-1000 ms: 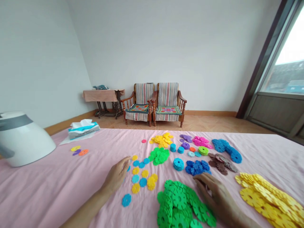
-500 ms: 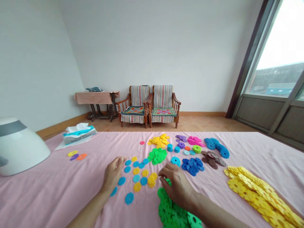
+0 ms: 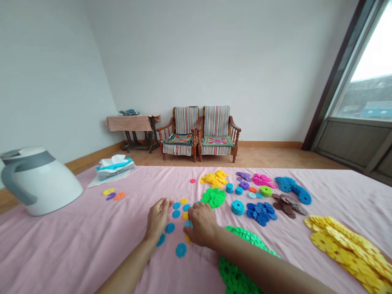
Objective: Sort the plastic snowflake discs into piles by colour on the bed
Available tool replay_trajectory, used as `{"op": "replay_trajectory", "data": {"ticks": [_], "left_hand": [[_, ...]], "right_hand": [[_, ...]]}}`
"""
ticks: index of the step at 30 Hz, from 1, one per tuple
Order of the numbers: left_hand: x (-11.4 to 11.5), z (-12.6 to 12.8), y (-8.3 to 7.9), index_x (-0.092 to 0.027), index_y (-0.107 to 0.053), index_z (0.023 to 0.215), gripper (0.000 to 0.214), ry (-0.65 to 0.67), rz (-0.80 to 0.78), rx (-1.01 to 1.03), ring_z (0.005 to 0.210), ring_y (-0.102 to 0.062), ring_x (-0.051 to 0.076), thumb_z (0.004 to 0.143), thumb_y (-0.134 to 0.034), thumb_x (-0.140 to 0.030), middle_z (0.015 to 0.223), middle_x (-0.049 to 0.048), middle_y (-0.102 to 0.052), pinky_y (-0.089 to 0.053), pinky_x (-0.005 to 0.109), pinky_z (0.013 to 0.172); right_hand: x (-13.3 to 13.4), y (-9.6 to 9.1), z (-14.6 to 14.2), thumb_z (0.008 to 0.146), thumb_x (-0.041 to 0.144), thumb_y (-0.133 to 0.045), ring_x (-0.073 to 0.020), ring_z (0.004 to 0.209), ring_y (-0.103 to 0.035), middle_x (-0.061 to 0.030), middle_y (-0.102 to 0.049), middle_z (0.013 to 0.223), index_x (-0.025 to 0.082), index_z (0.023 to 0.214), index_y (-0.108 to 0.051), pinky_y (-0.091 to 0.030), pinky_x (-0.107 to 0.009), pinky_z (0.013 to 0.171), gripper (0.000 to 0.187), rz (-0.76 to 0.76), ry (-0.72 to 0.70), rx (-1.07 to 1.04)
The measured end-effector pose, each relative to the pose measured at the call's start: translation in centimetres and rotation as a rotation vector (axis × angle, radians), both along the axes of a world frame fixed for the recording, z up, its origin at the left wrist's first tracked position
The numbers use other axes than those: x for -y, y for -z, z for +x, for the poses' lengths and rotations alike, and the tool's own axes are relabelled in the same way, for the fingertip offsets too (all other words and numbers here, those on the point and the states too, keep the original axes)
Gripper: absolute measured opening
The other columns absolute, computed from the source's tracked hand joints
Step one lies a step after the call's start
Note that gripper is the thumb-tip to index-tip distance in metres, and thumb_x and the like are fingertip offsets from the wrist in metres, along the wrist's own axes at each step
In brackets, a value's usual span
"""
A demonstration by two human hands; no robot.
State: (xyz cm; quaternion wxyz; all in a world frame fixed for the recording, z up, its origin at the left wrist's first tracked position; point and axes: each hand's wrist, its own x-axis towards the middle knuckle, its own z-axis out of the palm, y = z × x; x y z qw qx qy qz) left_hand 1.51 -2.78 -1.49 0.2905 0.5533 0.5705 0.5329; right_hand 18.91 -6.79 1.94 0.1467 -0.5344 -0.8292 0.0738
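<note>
My left hand (image 3: 157, 217) is closed in a pinch at the left edge of a loose group of flower-shaped plastic discs; whatever it holds, if anything, is hidden. My right hand (image 3: 202, 224) reaches over the same group, palm down, fingers bent and apart from the thumb. Between its thumb and fingers a blue disc (image 3: 188, 223) shows, and a yellow disc (image 3: 185, 215) lies at its fingertips. Other blue discs (image 3: 181, 250) are spread flat on the cloth around both hands. A large green disc pile (image 3: 234, 275) lies partly under my right forearm.
Behind my right hand is a bright green pile (image 3: 213, 197), with a yellow pile (image 3: 215, 179) farther back. Dark blue discs (image 3: 261, 212), brown discs (image 3: 288, 205) and a long yellow row (image 3: 346, 253) lie rightward. A white jug (image 3: 52, 183) and tissue pack (image 3: 114, 167) stand left.
My right hand has moved left from beside the green pile onto the blue and yellow discs, its thumb and fingers spreading wider. The view has turned slightly left, showing more of the jug.
</note>
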Motion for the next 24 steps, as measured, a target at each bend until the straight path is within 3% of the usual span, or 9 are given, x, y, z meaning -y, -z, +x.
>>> {"op": "replay_trajectory", "data": {"ticks": [8, 12, 16, 20, 24], "left_hand": [[0.0, -0.1, 0.1, -0.015, -0.067, 0.082, 0.052, 0.044, -0.028, -0.061, 0.086, -0.068, 0.025, 0.078, -0.047, -0.063, 0.085, 0.0097, -0.073, -0.052, 0.035, 0.08], [0.1, 0.0, -0.4, -0.015, -0.065, 0.079, 0.055, 0.053, -0.055, -0.05, 0.087, -0.068, 0.026, 0.075, -0.048, -0.067, 0.083, 0.0093, -0.073, -0.053, 0.034, 0.079], [0.1, -0.1, -0.5, -0.016, -0.066, 0.081, 0.056, 0.063, -0.068, -0.076, 0.088, -0.068, 0.026, 0.073, -0.049, -0.069, 0.083, 0.0084, -0.074, -0.053, 0.034, 0.08], [0.0, -0.3, -0.2, -0.017, -0.067, 0.084, 0.056, 0.073, -0.089, -0.102, 0.089, -0.068, 0.025, 0.074, -0.049, -0.069, 0.085, 0.0069, -0.074, -0.053, 0.03, 0.078], [-0.3, -0.4, 0.0, -0.017, -0.067, 0.082, 0.058, 0.055, -0.086, -0.108, 0.091, -0.067, 0.026, 0.07, -0.052, -0.072, 0.087, 0.0075, -0.074, -0.053, 0.031, 0.081]], "right_hand": [[-0.2, -0.4, -0.3, 0.071, 0.034, -0.068, -0.0296, 0.096, -0.059, -0.0146, -0.066, 0.098, 0.014, 0.09, -0.064, -0.045, -0.04, 0.08, 0.028, -0.063, -0.001, 0.001], [0.2, -0.2, -1.0, 0.069, 0.017, -0.067, -0.0284, 0.091, -0.062, -0.0169, -0.065, 0.102, 0.012, 0.1, -0.06, -0.047, -0.036, 0.074, 0.032, -0.083, -0.046, -0.03], [0.6, -0.1, -0.9, 0.07, 0.005, -0.058, -0.0223, 0.079, -0.065, -0.0111, -0.069, 0.092, 0.015, 0.098, -0.058, -0.045, -0.028, 0.064, 0.03, -0.105, -0.073, -0.126], [0.6, -1.0, 2.9, 0.075, 0.009, -0.053, -0.0148, 0.073, -0.062, -0.003, -0.068, 0.081, 0.019, 0.087, -0.059, -0.041, -0.022, 0.061, 0.017, -0.078, -0.015, -0.302], [-0.5, -1.4, 11.2, 0.077, 0.011, -0.05, -0.0108, 0.062, -0.058, 0.0013, -0.063, 0.066, 0.017, 0.079, -0.056, -0.039, -0.02, 0.054, 0.009, -0.071, 0.124, -0.436]]}}
